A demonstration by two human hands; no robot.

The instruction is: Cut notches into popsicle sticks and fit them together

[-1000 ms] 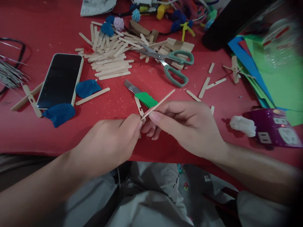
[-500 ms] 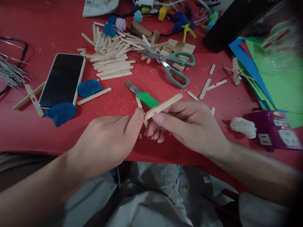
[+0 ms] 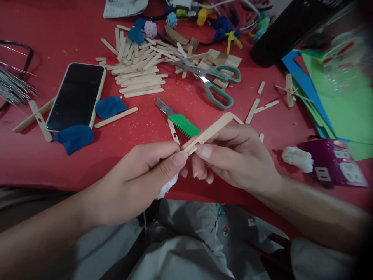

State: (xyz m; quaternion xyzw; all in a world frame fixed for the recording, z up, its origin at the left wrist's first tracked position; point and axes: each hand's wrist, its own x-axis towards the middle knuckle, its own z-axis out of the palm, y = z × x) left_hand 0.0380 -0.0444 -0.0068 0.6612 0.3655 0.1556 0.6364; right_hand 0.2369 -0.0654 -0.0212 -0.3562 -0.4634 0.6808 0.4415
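Note:
A notched wooden craft stick (image 3: 214, 127) is held between both hands above the table's front edge, slanting up to the right. My left hand (image 3: 145, 171) pinches its lower left end between thumb and fingers; a bit of white material (image 3: 168, 187) shows beneath that hand. My right hand (image 3: 236, 155) grips the stick near its notch, thumb on the near side. Just beyond the hands lies a green utility knife (image 3: 184, 125) with its blade pointing to the upper left. Another notched stick (image 3: 173, 131) lies under the knife, partly hidden by my left hand.
A pile of craft sticks (image 3: 140, 74) and open scissors (image 3: 208, 74) lie farther back. On the left are a phone (image 3: 76, 96) and blue scraps (image 3: 74, 139). To the right are stick pieces (image 3: 252, 111), white wadding (image 3: 297, 158), a purple power socket (image 3: 335, 161) and coloured paper (image 3: 349, 105).
The left thumb has shifted onto the end of the stick, and the left hand has turned. White material now shows beneath it. The stick's far end has moved slightly right.

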